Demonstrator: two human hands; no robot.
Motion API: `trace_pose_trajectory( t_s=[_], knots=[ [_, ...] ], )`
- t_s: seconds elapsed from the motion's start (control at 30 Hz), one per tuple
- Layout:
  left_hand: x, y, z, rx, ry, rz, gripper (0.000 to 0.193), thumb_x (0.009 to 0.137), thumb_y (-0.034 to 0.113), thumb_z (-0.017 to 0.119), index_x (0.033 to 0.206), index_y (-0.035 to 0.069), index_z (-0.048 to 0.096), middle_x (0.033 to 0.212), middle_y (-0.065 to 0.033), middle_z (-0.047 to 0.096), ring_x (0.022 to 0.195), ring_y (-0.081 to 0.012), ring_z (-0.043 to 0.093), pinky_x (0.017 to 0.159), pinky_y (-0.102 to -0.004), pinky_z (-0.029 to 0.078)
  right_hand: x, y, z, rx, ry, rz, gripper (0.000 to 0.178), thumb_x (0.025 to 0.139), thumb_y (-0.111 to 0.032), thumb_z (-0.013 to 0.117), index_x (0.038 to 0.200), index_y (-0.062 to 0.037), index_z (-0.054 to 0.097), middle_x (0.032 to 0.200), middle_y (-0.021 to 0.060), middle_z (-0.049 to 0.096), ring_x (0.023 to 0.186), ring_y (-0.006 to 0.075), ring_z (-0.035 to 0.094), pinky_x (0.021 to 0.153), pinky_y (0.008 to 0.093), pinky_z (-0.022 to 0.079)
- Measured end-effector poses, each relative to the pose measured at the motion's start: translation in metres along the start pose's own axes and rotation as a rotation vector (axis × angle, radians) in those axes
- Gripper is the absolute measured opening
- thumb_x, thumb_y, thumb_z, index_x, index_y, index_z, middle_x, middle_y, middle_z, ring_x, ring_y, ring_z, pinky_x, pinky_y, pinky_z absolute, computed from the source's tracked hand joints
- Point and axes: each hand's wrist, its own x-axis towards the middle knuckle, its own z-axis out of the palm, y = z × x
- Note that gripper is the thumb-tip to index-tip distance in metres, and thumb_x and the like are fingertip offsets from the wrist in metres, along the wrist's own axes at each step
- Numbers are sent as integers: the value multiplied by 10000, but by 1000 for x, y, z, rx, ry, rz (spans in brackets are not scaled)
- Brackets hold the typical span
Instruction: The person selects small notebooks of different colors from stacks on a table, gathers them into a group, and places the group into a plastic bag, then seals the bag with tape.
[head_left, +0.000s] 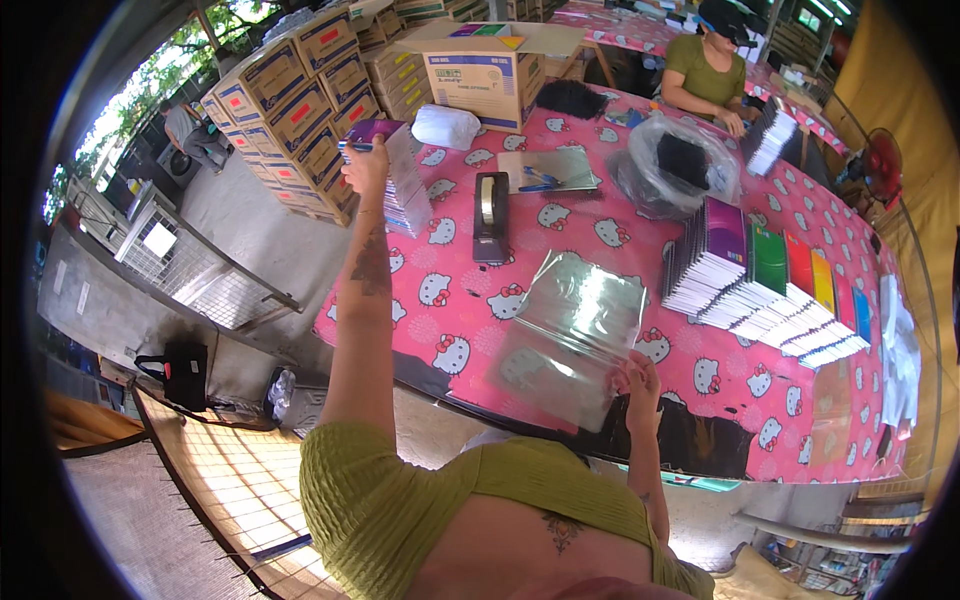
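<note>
from where i sit, the step in hand looks like two things managed at once: a stack of notebooks [404, 192] in the upper left of the frame, purple cover on top, and a clear plastic sleeve [570, 330] lying at the centre, its near end reaching the dark edge of the tabletop [460, 272]. to do it well, i would draw from the top of the stack only, keeping the pull level so the tall pile doesn't lean or spill. on the sleeve i would hold just the corner and rub lightly to part the layers, since thin film probably clings and creases easily; i cannot tell how many layers lie there. i would also keep the reach clear of the black tape dispenser [490, 222], which stands between the stack and the sleeve.

the left grip [367, 167] is at full reach, fingers curled and clamped on the top edge of the notebook stack; whether they catch one book or several, i cannot tell. the right grip [640, 380], right of centre and lower in the frame, has thumb and fingers nearly together, pinching the sleeve's right-hand corner, with hardly any gap showing. behind it, toward the right, stand rows of coloured notebooks [758, 290], touched by neither grip.
</note>
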Motion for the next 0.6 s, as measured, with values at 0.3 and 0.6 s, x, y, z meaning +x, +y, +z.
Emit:
trace_pose_trajectory(
  t_s=[0.3, 0.6],
  knots=[
    [-60, 18, 8, -163, 310, 288, 865, 857, 687, 574, 1344, -23, 491, 1203, -363, 547, 1099, -499, 567, 937, -538, 467, -14, -38, -144, -242, 278, -242, 278, 964, -113, 601, 1229, -27, 602, 1066, 29, 619, 952, 110, 557, 827, 275, 470],
    [-548, 150, -61, -741, -546, 1288, 409, 880, 38, 669, 1275, 11, 563, 1245, -139, 582, 1131, -283, 574, 984, -393, 449, 40, -246, -353, -1216, 782, -855, 664, 816, -142, 734, 1422, -96, 464, 1414, 227, 431, 1298, 409, 426, 1064, 491, 372]
  ],
)
